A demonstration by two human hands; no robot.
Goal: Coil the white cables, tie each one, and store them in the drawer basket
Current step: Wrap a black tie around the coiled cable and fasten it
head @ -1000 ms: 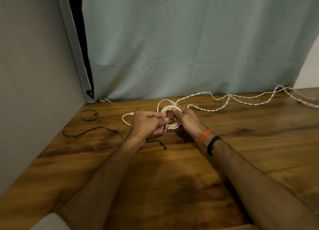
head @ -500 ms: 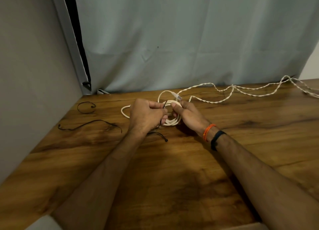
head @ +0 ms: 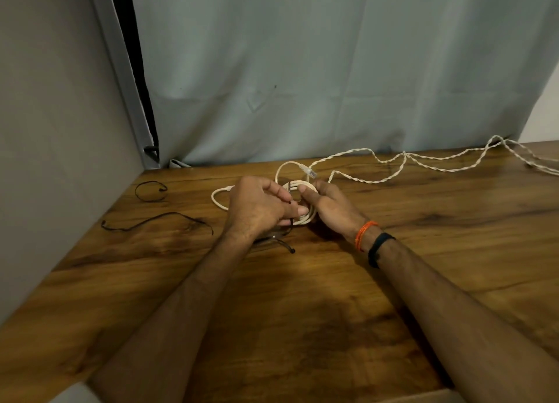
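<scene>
A: Far left of the wooden table (head: 423,281), what lies there?

B: A small black wire tie curled in a loop (head: 150,191). Just nearer, a long black wire tie (head: 157,221) lies roughly left to right.

A: Left hand (head: 257,209)?

B: Fingers curled, pinching a black tie (head: 290,195) that stands nearly upright across the coiled white cable (head: 305,216). The tie's loose tail trails toward the camera, under the wrist.

A: Coil position?

B: Flat on the table between both hands, near the back edge. One plug end (head: 308,170) arcs above it, pointing right and slightly toward the camera; a loop sticks out left behind the left hand.

A: Right hand (head: 329,206)?

B: Thumb and fingers grip the coil's right side. An orange thread band (head: 364,234) and a black band (head: 379,248) sit on that wrist.

A: Farther right?

B: A twisted white cable (head: 423,160) runs uncoiled along the back, long axis left to right, past the frame edge.
</scene>
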